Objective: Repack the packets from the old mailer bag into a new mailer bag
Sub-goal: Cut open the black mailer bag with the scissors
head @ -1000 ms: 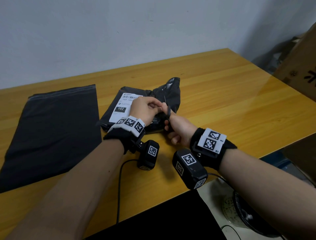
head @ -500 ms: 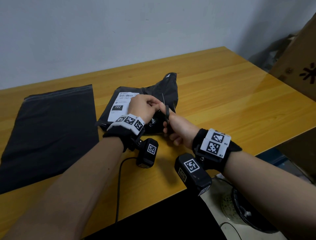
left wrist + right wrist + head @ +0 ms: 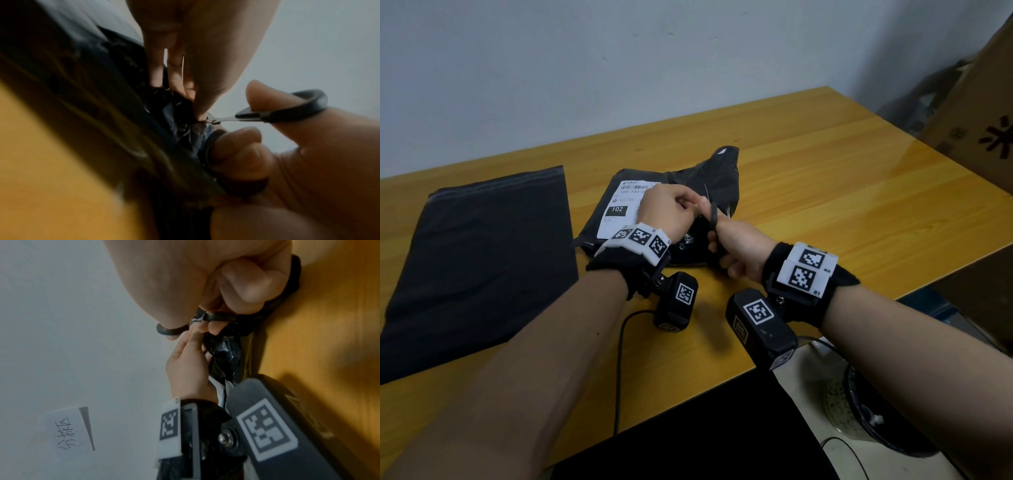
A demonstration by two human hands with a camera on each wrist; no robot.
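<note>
The old mailer bag (image 3: pixel 681 192), black with a white shipping label (image 3: pixel 625 205), lies on the yellow bench (image 3: pixel 825 205) near its middle. A bunched fold of its plastic is pinched between the thumb and fingertips of the left hand (image 3: pixel 671 212), as is seen plainly in the left wrist view, where the crumpled black film is gathered under the fingertips (image 3: pixel 200 113). A pair of black-handled scissors (image 3: pixel 283 112) is gripped in the right hand (image 3: pixel 739 246), with the thumb through one loop and curled fingers through the other; the blades meet the plastic just beside the pinch. Whether the blades are apart or together cannot be told, since they are hidden by the fingers and the film.

The new mailer bag (image 3: pixel 482 260) lies flat and untouched on the bench to the left, just beside the old one. No packets can be seen yet.

The step in hand is judged to be the cutting open of the old bag, so the task is at an early stage. For the next move, the film would need to be kept taut by the left hand while the cut is carried along the edge, shallow enough that the contents are not nicked. A slip toward the pinching fingertips is the main risk.
</note>
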